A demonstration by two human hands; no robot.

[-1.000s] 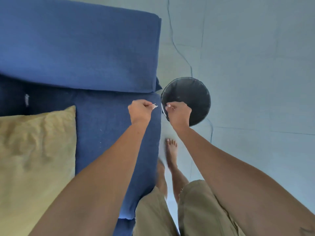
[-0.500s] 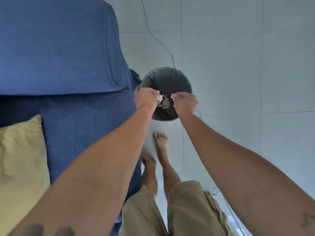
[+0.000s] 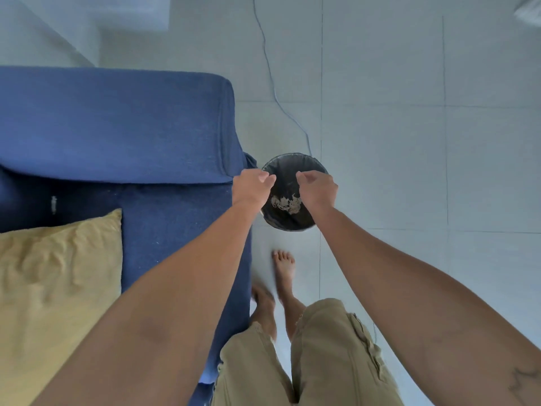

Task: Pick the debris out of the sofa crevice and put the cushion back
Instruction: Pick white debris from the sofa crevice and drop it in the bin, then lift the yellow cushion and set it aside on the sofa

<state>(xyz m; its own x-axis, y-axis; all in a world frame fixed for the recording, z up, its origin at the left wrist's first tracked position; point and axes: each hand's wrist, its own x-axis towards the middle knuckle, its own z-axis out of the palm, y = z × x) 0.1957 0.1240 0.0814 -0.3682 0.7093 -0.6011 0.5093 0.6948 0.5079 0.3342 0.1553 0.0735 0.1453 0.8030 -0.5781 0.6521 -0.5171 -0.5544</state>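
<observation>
A second ago I pinched little white bits in both hands. Now my left hand (image 3: 252,186) and right hand (image 3: 317,189) are over the black bin (image 3: 288,167), and the bits (image 3: 286,203) lie inside it.

A blue sofa arm (image 3: 187,127) walls off the left. A black bin (image 3: 288,222) stands just beside it, mouth open upward, possibly touching. Tiled floor (image 3: 409,171) lies clear rightward.
</observation>
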